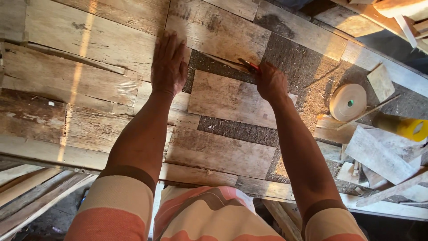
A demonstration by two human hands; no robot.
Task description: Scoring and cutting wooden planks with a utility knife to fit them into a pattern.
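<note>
Two bare hands work over a bench covered in thin, weathered wood veneer sheets (111,49) laid in overlapping patches. The left hand (168,67) lies flat, palm down, fingers held close together, pressing on the pale sheet near the top edge of the patchwork. The right hand (271,82) is curled into a fist around a small cutter with a red handle (249,65), whose tip rests at the upper edge of a rectangular veneer piece (225,98) lying just below and between the hands. Dark, rough backing board (294,58) shows in the gaps around that piece.

Judging by its curled edges and splits, the veneer looks light, dry and brittle: stiff enough to lie flat, but likely to crack along the grain if bent or lifted by one corner. It would best be held down with a flat palm close to the cut line, as the left hand does, or lifted with both hands along opposite long edges. The surface looks rough rather than slippery, with splinters likely at the torn edges.

To the right, well apart from the hands, lie a roll of pale tape (347,101), a yellow tape roll (412,128) on its side, and loose wood offcuts (379,156) scattered over sawdust.
</note>
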